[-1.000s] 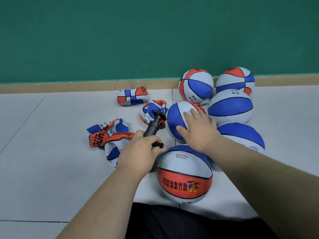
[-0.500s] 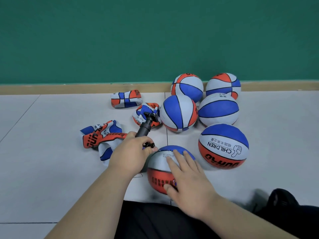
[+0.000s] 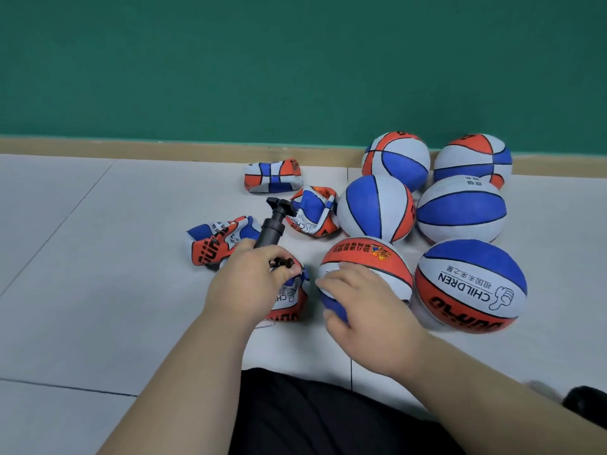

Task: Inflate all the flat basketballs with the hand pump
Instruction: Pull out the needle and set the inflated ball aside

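Basketballs lie in two lots on the floor [image 3: 98,307]. Four are limp: the nearest flat ball [image 3: 290,298] sits partly under our left hand [image 3: 246,287], the second flat ball [image 3: 213,246] lies crumpled just beyond that hand, the third flat ball [image 3: 313,213] rests by the far end of the hand pump [image 3: 271,229], and the fourth flat ball [image 3: 272,176] lies near the skirting [image 3: 164,149]. Six look round: the orange-topped ball [image 3: 364,257] under our right hand [image 3: 368,305], the CHILDREN ball [image 3: 469,285] touching or just beside it, and four more round balls [image 3: 376,208] clustered behind toward the green wall [image 3: 295,60]. By our reckoning the task is a little past halfway, with four balls left to fill.

Our left hand is clenched round the barrel of the hand pump, which slants up and away over the flat balls; we cannot tell whether its needle is in any valve. Our right hand lies spread and relaxed on the orange-topped ball, gripping nothing.

Half a second ago that ball sat straight in front of us, blue panel up, and hid the nearest flat ball. It has since rolled rightward to the CHILDREN ball, orange panel now uppermost, and the flat one is uncovered. The pump stays in the left hand.
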